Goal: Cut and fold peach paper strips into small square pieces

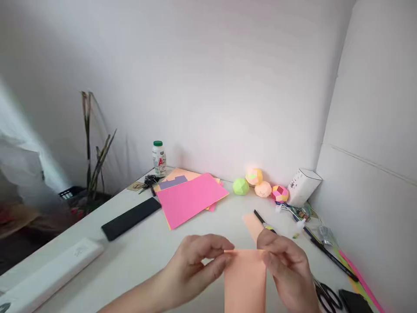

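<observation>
A strip of peach paper [245,282] is held up between my two hands near the bottom of the view, its lower end cut off by the frame. My left hand [198,269] pinches its upper left corner between thumb and fingers. At the upper right corner, my right hand [288,269] grips the same paper with thumb and forefinger. Just beyond the right hand, another peach paper piece [252,226] lies on the table, with a dark slim tool with a yellow-green part [263,221] across it.
Pink sheets [192,201] lie at the back beside a black flat case [132,218] and a white bottle [159,160]. Folded paper balls [241,186] line the wall near a white box [303,187]. Scissors [327,297] sit at right; a long white box [52,278] lies left.
</observation>
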The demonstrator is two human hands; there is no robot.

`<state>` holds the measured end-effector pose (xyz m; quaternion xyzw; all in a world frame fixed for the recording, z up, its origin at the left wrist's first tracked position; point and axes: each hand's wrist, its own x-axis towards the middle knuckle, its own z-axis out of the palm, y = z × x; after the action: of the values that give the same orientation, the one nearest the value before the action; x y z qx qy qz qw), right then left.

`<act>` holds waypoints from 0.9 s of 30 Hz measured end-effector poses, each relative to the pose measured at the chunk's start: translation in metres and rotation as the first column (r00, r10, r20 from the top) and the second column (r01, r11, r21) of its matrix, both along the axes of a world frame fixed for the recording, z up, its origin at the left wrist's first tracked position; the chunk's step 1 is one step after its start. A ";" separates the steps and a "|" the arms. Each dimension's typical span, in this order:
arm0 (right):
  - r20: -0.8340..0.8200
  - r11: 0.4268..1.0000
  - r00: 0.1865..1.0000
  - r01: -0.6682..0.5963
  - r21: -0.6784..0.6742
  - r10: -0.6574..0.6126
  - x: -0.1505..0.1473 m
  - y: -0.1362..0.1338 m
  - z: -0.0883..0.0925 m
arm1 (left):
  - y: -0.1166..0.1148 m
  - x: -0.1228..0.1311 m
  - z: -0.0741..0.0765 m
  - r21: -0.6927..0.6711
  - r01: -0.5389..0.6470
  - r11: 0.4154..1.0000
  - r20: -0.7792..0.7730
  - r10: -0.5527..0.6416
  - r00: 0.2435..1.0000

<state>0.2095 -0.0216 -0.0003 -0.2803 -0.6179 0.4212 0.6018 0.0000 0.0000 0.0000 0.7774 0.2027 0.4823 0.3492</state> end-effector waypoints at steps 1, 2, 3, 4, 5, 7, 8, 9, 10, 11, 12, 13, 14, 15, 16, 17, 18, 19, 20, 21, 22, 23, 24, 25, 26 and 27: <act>0.000 1.000 1.000 -0.003 -0.003 0.003 0.001 0.000 -0.001 | 0.000 0.000 0.000 -0.015 0.002 1.000 -0.003 -0.003 1.000; 0.000 1.000 1.000 -0.005 -0.005 0.005 0.002 -0.001 -0.001 | -0.001 0.000 -0.001 -0.031 0.003 1.000 -0.003 -0.003 1.000; 0.001 1.000 1.000 -0.005 -0.006 0.005 0.002 -0.001 -0.002 | -0.001 0.000 -0.001 -0.050 0.002 0.999 0.001 -0.002 1.000; 0.003 1.000 1.000 -0.004 -0.005 0.004 0.003 -0.001 -0.002 | -0.001 0.000 -0.002 -0.069 0.000 0.998 0.008 0.001 1.000; 0.006 1.000 1.000 -0.003 -0.001 0.003 0.003 -0.001 -0.002 | -0.002 0.000 -0.002 -0.090 -0.003 0.996 0.021 0.005 1.000; 0.008 1.000 1.000 0.012 0.009 -0.012 0.003 -0.001 -0.002 | -0.002 0.001 -0.004 -0.141 -0.015 0.990 0.055 0.023 0.998; 0.012 1.000 1.000 0.016 0.012 -0.016 0.003 -0.002 -0.002 | -0.003 0.002 -0.004 -0.174 -0.020 0.984 0.070 0.033 0.997; 0.015 1.000 1.000 0.019 0.014 -0.020 0.003 -0.002 -0.002 | -0.003 0.003 -0.004 -0.212 -0.023 0.977 0.084 0.042 0.996; 0.018 1.000 1.000 0.022 0.012 -0.022 0.003 -0.001 -0.002 | -0.004 0.003 -0.004 -0.249 -0.024 0.968 0.094 0.049 0.994; 0.025 1.000 0.999 0.020 0.010 -0.020 0.003 -0.001 -0.002 | -0.004 0.004 -0.004 -0.279 -0.027 0.960 0.100 0.057 0.993; 0.035 1.000 0.999 0.015 0.010 -0.015 0.003 -0.001 -0.003 | -0.005 0.004 -0.003 -0.298 -0.033 0.954 0.101 0.065 0.993; 0.048 1.000 0.999 0.009 0.010 -0.010 0.004 -0.001 -0.003 | -0.006 0.004 -0.003 -0.303 -0.039 0.952 0.100 0.073 0.992; 0.057 1.000 0.998 0.008 0.011 -0.008 0.004 0.000 -0.004 | -0.006 0.004 -0.002 -0.301 -0.045 0.953 0.098 0.078 0.992; 0.064 1.000 0.998 0.007 0.012 -0.008 0.005 0.000 -0.005 | -0.006 0.004 -0.002 -0.294 -0.049 0.954 0.098 0.081 0.992; 0.072 1.000 0.997 0.005 0.016 -0.006 0.006 0.001 -0.005 | -0.006 0.004 -0.002 -0.287 -0.050 0.957 0.098 0.081 0.992; 0.075 1.000 0.997 0.006 0.020 -0.008 0.006 0.001 -0.006 | -0.006 0.004 -0.002 -0.280 -0.052 0.959 0.101 0.083 0.991; 0.079 1.000 0.997 0.007 0.024 -0.009 0.007 0.001 -0.006 | -0.006 0.004 -0.002 -0.275 -0.053 0.960 0.102 0.084 0.991; 0.081 1.000 0.997 0.008 0.029 -0.011 0.007 0.002 -0.007 | -0.006 0.004 -0.002 -0.272 -0.057 0.960 0.101 0.087 0.991; 0.082 0.999 0.997 0.010 0.034 -0.013 0.007 0.002 -0.007 | -0.005 0.004 -0.002 -0.269 -0.060 0.961 0.097 0.089 0.991; 0.083 0.999 0.996 0.012 0.037 -0.015 0.007 0.002 -0.007 | -0.005 0.003 -0.002 -0.264 -0.063 0.962 0.091 0.090 0.992; 0.084 0.999 0.996 0.016 0.038 -0.019 0.007 0.002 -0.007 | -0.004 0.003 -0.002 -0.257 -0.066 0.964 0.082 0.090 0.993; 0.084 0.999 0.996 0.020 0.035 -0.023 0.007 0.001 -0.006 | -0.004 0.003 -0.002 -0.245 -0.070 0.967 0.073 0.090 0.993; 0.086 0.999 0.996 0.022 0.032 -0.025 0.007 0.001 -0.006 | -0.004 0.003 -0.002 -0.231 -0.077 0.970 0.064 0.094 0.994; 0.087 0.999 0.996 0.024 0.028 -0.026 0.006 0.001 -0.005 | -0.004 0.003 -0.001 -0.212 -0.087 0.974 0.054 0.100 0.993; 0.086 0.999 0.996 0.027 0.023 -0.029 0.005 0.000 -0.004 | -0.004 0.002 -0.001 -0.190 -0.096 0.977 0.043 0.106 0.993; 0.079 0.999 0.996 0.029 0.023 -0.031 0.004 0.000 -0.004 | -0.004 0.001 -0.001 -0.169 -0.105 0.980 0.031 0.112 0.993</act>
<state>0.2136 -0.0220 -0.0038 -0.2995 -0.6416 0.3938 0.5861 0.0015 -0.0037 -0.0014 0.7233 0.2775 0.4975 0.3903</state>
